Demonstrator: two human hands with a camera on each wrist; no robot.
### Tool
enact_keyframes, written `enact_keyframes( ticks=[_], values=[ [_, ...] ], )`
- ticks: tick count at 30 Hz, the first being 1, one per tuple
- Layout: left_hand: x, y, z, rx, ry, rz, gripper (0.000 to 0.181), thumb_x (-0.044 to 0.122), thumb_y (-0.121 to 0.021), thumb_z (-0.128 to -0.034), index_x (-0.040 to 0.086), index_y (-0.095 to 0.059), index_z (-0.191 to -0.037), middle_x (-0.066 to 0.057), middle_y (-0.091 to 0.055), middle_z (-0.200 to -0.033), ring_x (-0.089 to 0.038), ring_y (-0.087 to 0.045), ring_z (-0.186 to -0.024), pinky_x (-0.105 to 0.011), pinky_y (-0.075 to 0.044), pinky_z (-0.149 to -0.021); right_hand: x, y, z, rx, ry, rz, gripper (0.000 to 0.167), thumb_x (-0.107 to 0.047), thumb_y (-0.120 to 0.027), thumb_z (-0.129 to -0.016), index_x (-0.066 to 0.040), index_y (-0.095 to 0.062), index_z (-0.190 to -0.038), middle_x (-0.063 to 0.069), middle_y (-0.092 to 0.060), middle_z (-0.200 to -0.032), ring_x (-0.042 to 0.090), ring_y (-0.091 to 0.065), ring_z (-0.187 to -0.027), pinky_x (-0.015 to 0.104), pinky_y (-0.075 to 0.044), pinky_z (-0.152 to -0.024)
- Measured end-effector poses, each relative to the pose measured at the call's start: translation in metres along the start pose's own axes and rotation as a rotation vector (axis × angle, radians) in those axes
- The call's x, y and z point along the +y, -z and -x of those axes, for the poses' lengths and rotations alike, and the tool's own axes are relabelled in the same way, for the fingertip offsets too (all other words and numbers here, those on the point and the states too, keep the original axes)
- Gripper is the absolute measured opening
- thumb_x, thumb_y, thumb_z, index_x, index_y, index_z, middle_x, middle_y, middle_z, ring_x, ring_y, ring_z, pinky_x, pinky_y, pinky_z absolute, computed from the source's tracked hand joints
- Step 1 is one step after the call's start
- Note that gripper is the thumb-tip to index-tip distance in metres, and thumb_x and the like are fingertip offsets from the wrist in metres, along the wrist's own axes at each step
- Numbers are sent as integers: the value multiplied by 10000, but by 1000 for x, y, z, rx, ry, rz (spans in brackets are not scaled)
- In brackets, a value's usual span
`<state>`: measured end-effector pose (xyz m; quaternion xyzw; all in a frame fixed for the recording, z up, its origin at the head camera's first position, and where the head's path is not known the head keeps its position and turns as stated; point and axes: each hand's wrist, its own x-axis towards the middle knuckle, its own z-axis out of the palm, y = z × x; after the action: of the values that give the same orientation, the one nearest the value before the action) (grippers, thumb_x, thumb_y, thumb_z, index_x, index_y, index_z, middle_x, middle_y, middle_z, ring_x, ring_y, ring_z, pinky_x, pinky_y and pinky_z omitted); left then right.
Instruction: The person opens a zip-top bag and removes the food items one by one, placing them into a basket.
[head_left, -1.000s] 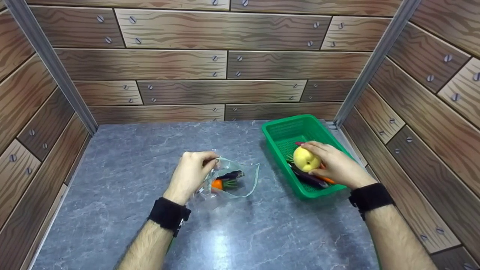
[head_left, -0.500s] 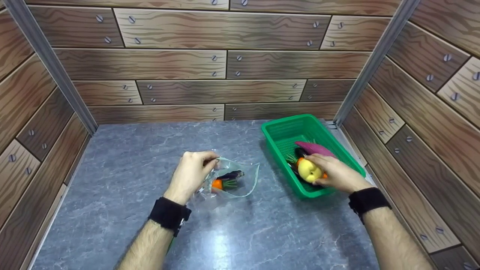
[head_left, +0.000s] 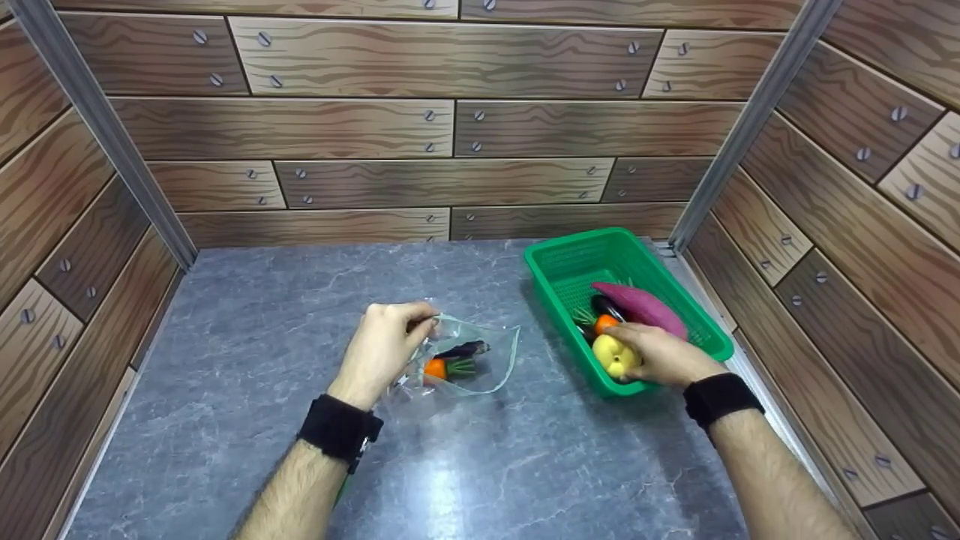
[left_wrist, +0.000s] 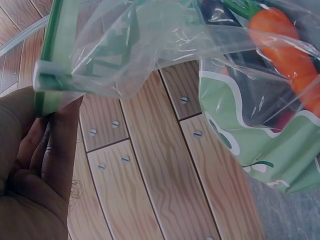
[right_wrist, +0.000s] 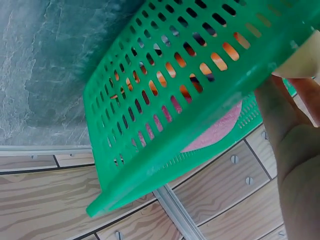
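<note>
Fingers of the left hand (head_left: 379,349) pinch the zip edge of a clear bag (head_left: 499,366) on the counter (head_left: 262,337), a carrot (head_left: 435,370) inside. The right hand's (head_left: 670,354) fingers clasp a yellow apple (head_left: 613,355) within the green basket (head_left: 553,318), near a sweet potato (head_left: 649,309).

Left hand (head_left: 379,345) holds an open clear bag (left_wrist: 162,45), right hand (head_left: 670,356) a lobed yellow fruit (head_left: 615,355).

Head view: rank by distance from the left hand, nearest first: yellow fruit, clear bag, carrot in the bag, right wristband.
1. Clear bag: pinched by the left hand.
2. Carrot: just right, inside the bag.
3. Yellow fruit: farther right, gripped by the right hand.
4. Right wristband: farthest right.
</note>
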<state>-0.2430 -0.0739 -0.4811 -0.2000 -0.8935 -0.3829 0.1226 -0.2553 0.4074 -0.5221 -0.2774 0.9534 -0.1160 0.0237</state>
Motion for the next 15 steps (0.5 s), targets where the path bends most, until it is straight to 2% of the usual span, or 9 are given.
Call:
enact_keyframes(
  ticks=[7,15],
  values=[
    [0,0,1,2,5,1,123,110,-818,-1114,125,-924,-1175,-18,-915,-1005,-122,-825,-851,-365,-715,-795,0,-4,-1,-32,49,-25,419,-52,-936,-982,-40,-812,-1382,147,-851,-1360,401,-792,-1267,596,-663,-1101],
    [-1,1,1,0,12,-9,125,120,-814,-1119,142,-923,-1176,-27,-917,-1029,-138,-832,-857,-365,-715,-796,-4,-3,0,-33,0,-24,405,-67,-894,-1028,-36,-802,-1420,157,-842,-1397,413,-782,-1309,621,-649,-1135]
  ],
)
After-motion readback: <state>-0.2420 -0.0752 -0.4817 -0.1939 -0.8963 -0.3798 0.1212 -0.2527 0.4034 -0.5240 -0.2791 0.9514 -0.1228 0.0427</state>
